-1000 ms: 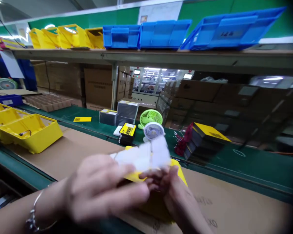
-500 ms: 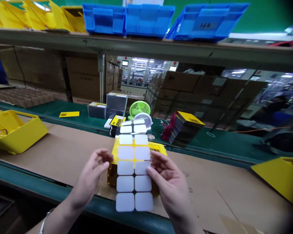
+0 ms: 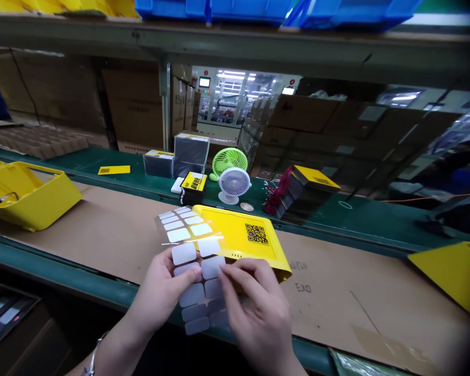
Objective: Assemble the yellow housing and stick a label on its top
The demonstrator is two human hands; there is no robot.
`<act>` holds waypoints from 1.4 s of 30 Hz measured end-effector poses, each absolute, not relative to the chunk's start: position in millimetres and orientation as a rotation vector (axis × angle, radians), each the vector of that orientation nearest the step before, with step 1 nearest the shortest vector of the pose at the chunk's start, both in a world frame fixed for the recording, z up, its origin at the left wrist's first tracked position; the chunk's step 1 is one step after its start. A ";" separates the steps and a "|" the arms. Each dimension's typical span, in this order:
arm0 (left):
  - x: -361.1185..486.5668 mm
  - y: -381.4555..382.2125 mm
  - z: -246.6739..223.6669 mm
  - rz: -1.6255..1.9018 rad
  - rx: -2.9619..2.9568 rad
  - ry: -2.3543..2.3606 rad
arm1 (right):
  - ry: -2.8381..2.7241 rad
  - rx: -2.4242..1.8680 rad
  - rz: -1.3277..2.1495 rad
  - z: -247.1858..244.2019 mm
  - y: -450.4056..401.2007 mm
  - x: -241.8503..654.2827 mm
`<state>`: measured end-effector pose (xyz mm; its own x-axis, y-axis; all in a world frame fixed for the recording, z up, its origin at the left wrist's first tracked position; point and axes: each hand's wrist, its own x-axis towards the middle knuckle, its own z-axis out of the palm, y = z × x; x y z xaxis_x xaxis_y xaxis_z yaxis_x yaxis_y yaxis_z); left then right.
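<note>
A clear sheet of white rounded stickers [image 3: 192, 295] is held up near the front edge of the bench, its far end curling away. My left hand [image 3: 162, 290] grips the sheet's left side, thumb on top. With thumb and forefinger, my right hand [image 3: 254, 303] pinches the right edge at one sticker; whether that sticker has lifted cannot be made out. Behind the sheet lies a yellow plastic casing [image 3: 235, 224] with a QR code on its top, partly covered by the sheet and my right hand.
Yellow housings stand at the left [image 3: 31, 198] and right [image 3: 454, 277] on the cardboard-covered bench [image 3: 113, 219]. Beyond are a green fan [image 3: 229, 159], a white fan [image 3: 235, 184], and a stack of yellow-topped boxes [image 3: 305, 193]. Blue bins [image 3: 250, 10] sit on the shelf above.
My left hand has taken hold of the sheet, which has tilted and bent. My right hand has changed from an edge hold to a fingertip pinch. The view has tipped downward.
</note>
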<state>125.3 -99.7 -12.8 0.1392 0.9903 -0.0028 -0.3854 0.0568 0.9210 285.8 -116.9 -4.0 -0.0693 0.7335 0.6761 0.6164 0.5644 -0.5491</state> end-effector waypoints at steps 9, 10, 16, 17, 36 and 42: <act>132.2 -102.6 -10.5 1.219 0.991 0.817 | -1.796 -1.120 0.344 4.2 -121.9 281.3; 132.9 -102.7 -11.0 1.212 0.995 0.819 | -1.781 -1.145 0.370 4.4 -122.6 282.1; 137.9 -106.0 -9.2 1.173 1.057 0.845 | -1.666 -1.216 0.371 4.0 -123.4 285.1; 138.7 -106.4 -7.8 1.168 1.076 0.864 | -1.647 -1.218 0.415 3.5 -122.7 285.8; 143.2 -102.0 -7.7 1.206 1.154 1.034 | -1.699 -1.107 0.589 -3.1 -115.6 285.1; 139.0 -100.9 -7.1 1.148 1.128 0.959 | -1.713 -1.115 0.637 2.6 -112.8 288.2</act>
